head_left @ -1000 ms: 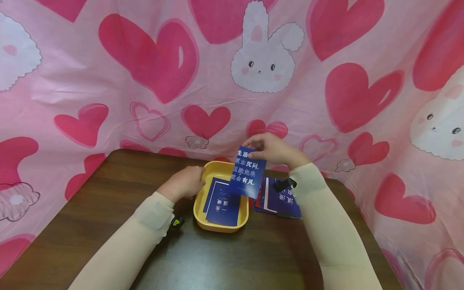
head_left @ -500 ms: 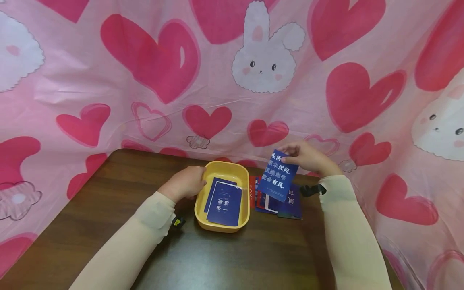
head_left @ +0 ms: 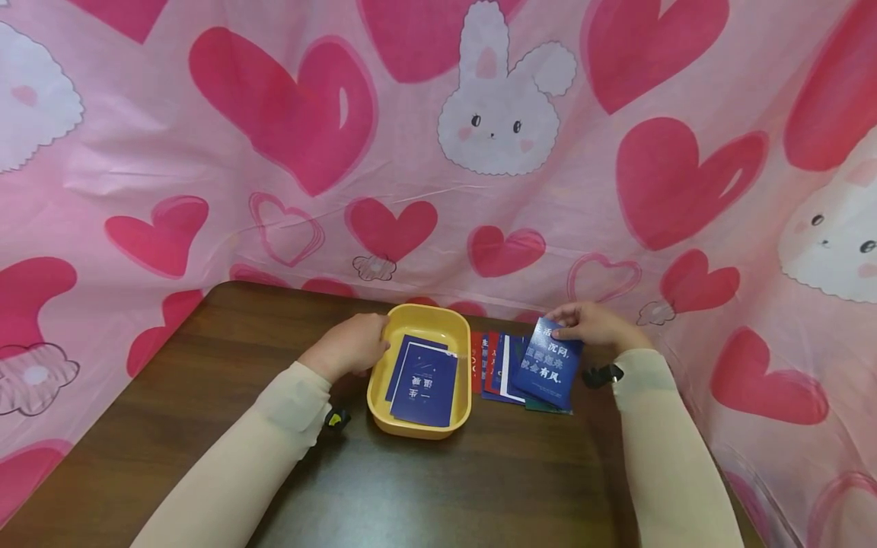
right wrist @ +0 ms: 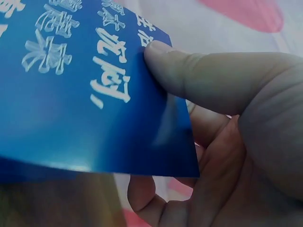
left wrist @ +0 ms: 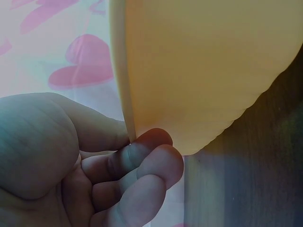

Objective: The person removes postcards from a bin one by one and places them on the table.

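Note:
My right hand point(head_left: 594, 326) pinches a blue card point(head_left: 546, 361) with white lettering, thumb on its face and fingers behind it. In the head view that card overlaps the right end of a row of overlapping cards point(head_left: 489, 365), red, blue and white, lying on the table. On the left, my left hand point(head_left: 349, 344) grips the rim of a yellow tray point(head_left: 418, 432); the left wrist view shows thumb and curled fingers on either side of the tray wall point(left wrist: 189, 71). Inside the tray lie a few blue cards point(head_left: 426, 388), one white-edged.
The brown wooden table point(head_left: 384, 495) ends at the back against a pink curtain point(head_left: 288, 152) printed with hearts and rabbits. The card row lies close along the tray's right side.
My right hand has carried the blue card from above the tray to the right and lowered it over the row's right end. The left hand stays at the tray rim.

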A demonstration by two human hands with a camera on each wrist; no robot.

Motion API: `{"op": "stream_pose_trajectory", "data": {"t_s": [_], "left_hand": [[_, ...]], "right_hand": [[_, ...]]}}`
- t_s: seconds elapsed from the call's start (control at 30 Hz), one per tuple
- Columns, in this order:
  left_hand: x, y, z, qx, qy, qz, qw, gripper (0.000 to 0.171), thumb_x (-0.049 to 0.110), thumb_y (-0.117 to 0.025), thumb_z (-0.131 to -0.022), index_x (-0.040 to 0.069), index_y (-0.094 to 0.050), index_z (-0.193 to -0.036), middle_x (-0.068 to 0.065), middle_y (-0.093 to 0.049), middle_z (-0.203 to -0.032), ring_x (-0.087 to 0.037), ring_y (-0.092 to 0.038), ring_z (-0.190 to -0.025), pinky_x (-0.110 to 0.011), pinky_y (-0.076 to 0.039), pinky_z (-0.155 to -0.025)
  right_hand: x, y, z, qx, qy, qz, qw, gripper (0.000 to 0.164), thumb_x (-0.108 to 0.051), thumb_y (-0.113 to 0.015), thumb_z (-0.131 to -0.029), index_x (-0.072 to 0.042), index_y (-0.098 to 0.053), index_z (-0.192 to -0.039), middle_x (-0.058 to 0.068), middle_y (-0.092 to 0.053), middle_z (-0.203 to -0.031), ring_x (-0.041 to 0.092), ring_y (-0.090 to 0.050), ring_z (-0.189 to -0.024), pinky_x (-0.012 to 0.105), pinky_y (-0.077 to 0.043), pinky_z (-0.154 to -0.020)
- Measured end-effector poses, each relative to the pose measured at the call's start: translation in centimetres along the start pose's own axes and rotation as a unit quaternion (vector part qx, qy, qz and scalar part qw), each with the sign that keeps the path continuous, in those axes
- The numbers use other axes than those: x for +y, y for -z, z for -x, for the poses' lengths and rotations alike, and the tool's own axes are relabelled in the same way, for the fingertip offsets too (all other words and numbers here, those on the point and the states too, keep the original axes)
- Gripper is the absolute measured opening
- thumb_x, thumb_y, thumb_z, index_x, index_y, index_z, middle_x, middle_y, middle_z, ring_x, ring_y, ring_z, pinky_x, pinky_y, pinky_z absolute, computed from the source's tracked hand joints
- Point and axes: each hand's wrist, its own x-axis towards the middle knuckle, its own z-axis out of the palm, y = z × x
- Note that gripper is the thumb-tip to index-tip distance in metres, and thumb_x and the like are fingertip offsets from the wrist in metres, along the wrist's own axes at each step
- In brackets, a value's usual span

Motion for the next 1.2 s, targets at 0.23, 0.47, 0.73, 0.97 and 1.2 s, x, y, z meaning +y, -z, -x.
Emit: {"op": "stream_pose_trajectory", "data": {"t_s": [0.23, 0.47, 0.73, 0.97, 1.2], "left_hand": [[0.0, 0.0, -0.1, 0.002, -0.007, -0.003, 1.0, 0.058, 0.018, -0.069, -0.104, 0.002, -0.051, -0.156, -0.017, -0.071, -0.106, -0.022, -0.073, -0.065, -0.032, -0.063, -0.053], [-0.3, 0.0, -0.4, 0.008, -0.02, -0.011, 0.9997, 0.056, 0.017, -0.067, -0.104, 0.002, -0.051, -0.155, -0.017, -0.07, -0.105, -0.021, -0.072, -0.058, -0.032, -0.061, -0.05], [-0.3, 0.0, -0.4, 0.006, -0.013, -0.013, 0.9998, 0.059, 0.019, -0.068, -0.104, 0.002, -0.049, -0.157, -0.017, -0.07, -0.105, -0.022, -0.071, -0.057, -0.032, -0.061, -0.051], [-0.3, 0.0, -0.5, 0.004, -0.008, -0.012, 0.9999, 0.062, 0.018, -0.068, -0.104, 0.002, -0.046, -0.159, -0.019, -0.069, -0.109, -0.021, -0.072, -0.059, -0.032, -0.062, -0.051], [-0.2, -0.1, -0.4, 0.003, -0.002, -0.016, 0.9999, 0.062, 0.019, -0.068, -0.104, 0.002, -0.046, -0.16, -0.019, -0.069, -0.108, -0.022, -0.071, -0.058, -0.033, -0.062, -0.052]], "right_hand": [[1.4, -1.2, -0.4, -0.007, -0.023, -0.007, 1.0, 0.036, -0.013, -0.079, -0.097, 0.002, -0.074, -0.129, 0.015, -0.077, -0.101, 0.025, -0.071, -0.085, 0.037, -0.064, -0.077], [2.0, -2.7, -1.2, 0.033, -0.023, 0.085, 0.996, 0.027, -0.011, -0.082, -0.093, -0.003, -0.079, -0.119, 0.017, -0.077, -0.105, 0.03, -0.07, -0.094, 0.049, -0.063, -0.088], [2.1, -4.3, -1.7, 0.063, -0.016, 0.125, 0.99, 0.026, -0.013, -0.085, -0.091, -0.002, -0.077, -0.113, 0.019, -0.078, -0.107, 0.033, -0.072, -0.093, 0.059, -0.062, -0.095], [2.2, -5.1, -1.9, 0.078, -0.027, 0.128, 0.988, 0.023, -0.012, -0.085, -0.09, -0.004, -0.077, -0.111, 0.017, -0.078, -0.106, 0.032, -0.072, -0.093, 0.058, -0.062, -0.096], [2.2, -5.4, -1.8, 0.081, -0.03, 0.129, 0.988, 0.022, -0.01, -0.086, -0.09, -0.004, -0.078, -0.11, 0.018, -0.077, -0.106, 0.034, -0.071, -0.093, 0.06, -0.061, -0.097]]}}
